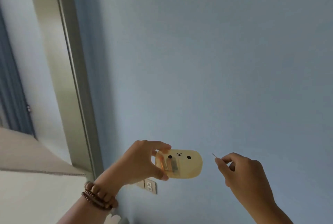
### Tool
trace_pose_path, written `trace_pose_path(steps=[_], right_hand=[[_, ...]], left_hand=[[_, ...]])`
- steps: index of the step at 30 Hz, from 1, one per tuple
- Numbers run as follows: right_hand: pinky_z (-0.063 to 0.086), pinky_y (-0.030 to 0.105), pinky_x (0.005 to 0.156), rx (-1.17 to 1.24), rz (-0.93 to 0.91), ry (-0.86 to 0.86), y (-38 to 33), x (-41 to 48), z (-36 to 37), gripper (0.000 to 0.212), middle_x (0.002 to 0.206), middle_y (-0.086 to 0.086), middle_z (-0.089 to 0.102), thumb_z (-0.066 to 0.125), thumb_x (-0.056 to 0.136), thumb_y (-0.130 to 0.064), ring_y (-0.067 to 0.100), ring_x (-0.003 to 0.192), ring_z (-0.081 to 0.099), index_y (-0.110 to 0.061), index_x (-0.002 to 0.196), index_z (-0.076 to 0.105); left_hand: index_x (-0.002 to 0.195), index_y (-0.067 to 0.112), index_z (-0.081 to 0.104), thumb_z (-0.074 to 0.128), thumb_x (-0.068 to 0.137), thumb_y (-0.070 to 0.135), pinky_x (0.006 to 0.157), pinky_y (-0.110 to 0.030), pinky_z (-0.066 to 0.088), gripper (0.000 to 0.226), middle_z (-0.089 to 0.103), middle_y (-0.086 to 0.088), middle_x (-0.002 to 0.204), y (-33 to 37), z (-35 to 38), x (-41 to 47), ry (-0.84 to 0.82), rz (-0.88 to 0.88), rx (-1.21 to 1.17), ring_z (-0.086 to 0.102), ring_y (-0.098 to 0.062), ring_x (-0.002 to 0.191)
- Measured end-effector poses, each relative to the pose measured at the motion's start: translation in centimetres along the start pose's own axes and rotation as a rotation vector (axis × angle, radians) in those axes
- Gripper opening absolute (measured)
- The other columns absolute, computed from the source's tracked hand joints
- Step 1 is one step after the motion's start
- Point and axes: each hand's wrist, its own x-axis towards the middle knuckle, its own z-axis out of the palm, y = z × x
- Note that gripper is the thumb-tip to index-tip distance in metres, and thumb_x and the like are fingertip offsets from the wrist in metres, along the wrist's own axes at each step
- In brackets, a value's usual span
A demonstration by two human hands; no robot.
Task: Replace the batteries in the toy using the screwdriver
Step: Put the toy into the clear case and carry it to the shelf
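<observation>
A door frame (75, 79) runs down the wall (216, 61) at nine o'clock. At seven o'clock, bead bracelets (100, 195) circle the wrist of the left hand (138, 162), which grips one end of the yellow toy (187, 166) between thumb and fingers, at six o'clock, in front of a wall socket (150, 186). At five o'clock the right hand (241, 171) pinches a thin metal tool (214, 155), probably the screwdriver, with its tip toward the toy but apart from it.

A pale blue wall (216, 52) fills most of the view, evenly and softly lit. Along its left edge runs a grey-white door frame (72, 61). Low on the wall, near the frame, sits a white socket plate (150, 186). Further left are a blue slatted panel (12, 97) and a beige surface (27, 151).
</observation>
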Motion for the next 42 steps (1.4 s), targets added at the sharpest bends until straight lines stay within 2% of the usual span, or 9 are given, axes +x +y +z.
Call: trace_pose_path(steps=[5,9,11,15,18,26,29,34,42], right_hand=[[0.055,0.036,0.051,0.107,-0.091,-0.079,-8.0,-1.4,3.6,0.023,0.041,-0.007,0.061,0.067,0.088,-0.042,0.008,0.040,0.059,-0.028,0.069,0.068],[0.054,0.033,0.050,0.217,-0.239,-0.174,-17.0,-4.0,8.0,0.022,0.039,-0.010,0.059,0.069,0.088,-0.040,0.008,0.042,0.060,-0.027,0.070,0.069],[0.053,0.029,0.049,0.268,-0.317,-0.215,-21.8,-6.3,10.0,0.022,0.038,-0.012,0.057,0.070,0.088,-0.040,0.007,0.042,0.061,-0.027,0.070,0.069],[0.055,0.031,0.051,0.380,-0.443,-0.306,-31.2,-12.4,13.4,0.024,0.041,-0.011,0.058,0.070,0.088,-0.042,0.010,0.045,0.064,-0.027,0.070,0.070],[0.057,0.035,0.055,0.432,-0.529,-0.376,-38.7,-17.5,15.0,0.023,0.045,-0.008,0.061,0.069,0.089,-0.045,0.014,0.050,0.067,-0.025,0.076,0.073],[0.053,0.023,0.057,0.645,-0.744,-0.541,-59.3,-34.9,16.2,0.025,0.050,-0.009,0.066,0.068,0.090,-0.046,0.005,0.049,0.064,-0.024,0.080,0.074],[0.050,0.018,0.057,0.699,-0.786,-0.602,-64.1,-40.1,17.1,0.023,0.048,-0.012,0.062,0.070,0.089,-0.046,-0.001,0.047,0.061,-0.026,0.079,0.074],[0.039,0.010,0.054,0.702,-0.852,-0.652,-70.1,-45.2,19.7,0.022,0.048,-0.014,0.059,0.072,0.089,-0.044,-0.003,0.046,0.059,-0.024,0.078,0.075],[0.060,0.025,0.068,0.797,-0.908,-0.677,-79.5,-49.4,26.7,0.023,0.059,-0.009,0.073,0.073,0.088,-0.044,0.003,0.053,0.069,-0.022,0.083,0.078]], left_hand=[[0.129,0.041,0.061,0.096,0.054,0.031,0.097,-0.024,0.052,0.083,0.070,0.025,0.110,-4.7,-6.3,-7.6,0.138,-0.118,0.044,0.063,0.008,0.104],[0.124,0.039,0.064,0.095,0.058,0.029,0.080,-0.009,0.052,0.074,0.070,0.022,0.110,-8.7,-12.2,-16.9,0.290,-0.258,0.126,0.065,0.003,0.101],[0.125,0.037,0.064,0.095,0.058,0.028,0.085,-0.011,0.050,0.075,0.069,0.023,0.111,-10.1,-14.9,-22.5,0.367,-0.348,0.156,0.064,0.003,0.103],[0.119,0.044,0.065,0.095,0.056,0.030,0.084,-0.007,0.047,0.071,0.068,0.027,0.102,-12.5,-19.6,-33.6,0.475,-0.483,0.221,0.060,0.017,0.093],[0.125,0.044,0.064,0.096,0.053,0.038,0.091,-0.023,0.053,0.079,0.070,0.028,0.107,-14.0,-22.8,-42.0,0.549,-0.546,0.243,0.064,0.010,0.099],[0.126,0.041,0.062,0.095,0.056,0.035,0.070,-0.001,0.036,0.078,0.067,0.029,0.114,-16.4,-29.9,-65.8,0.675,-0.791,0.341,0.059,0.019,0.089],[0.127,0.042,0.061,0.095,0.056,0.038,0.070,-0.003,0.034,0.079,0.066,0.028,0.117,-17.8,-31.5,-72.7,0.723,-0.877,0.370,0.059,0.016,0.092],[0.127,0.044,0.061,0.095,0.053,0.042,0.076,-0.012,0.047,0.082,0.062,0.034,0.109,-20.8,-33.4,-80.5,0.760,-0.978,0.385,0.061,0.013,0.093],[0.130,0.035,0.062,0.095,0.057,0.038,0.066,-0.003,0.050,0.079,0.068,0.022,0.118,-27.7,-36.9,-86.0,0.775,-1.046,0.397,0.068,0.000,0.101]])
